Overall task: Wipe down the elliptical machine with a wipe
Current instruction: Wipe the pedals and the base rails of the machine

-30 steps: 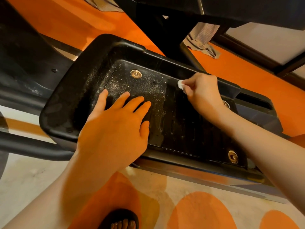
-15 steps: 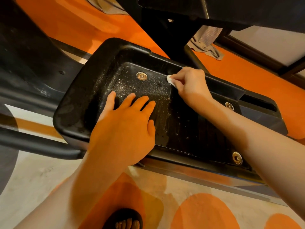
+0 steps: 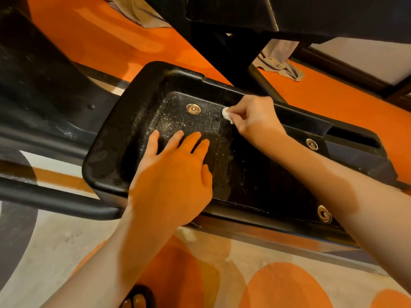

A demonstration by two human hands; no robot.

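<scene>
Since a second ago, right hand, pinching wipe, has travelled along pedal toward its far bolt, while left hand stays spread flat on pedal, whose near-bolt end remains dust-speckled and whose opposite end appears clean, so roughly half seems done.

The left hand lies flat in the pedal tray, near its left end. Right of it and farther back, the right hand holds the wipe, seemingly touching the tray floor, just right of a bolt.
</scene>
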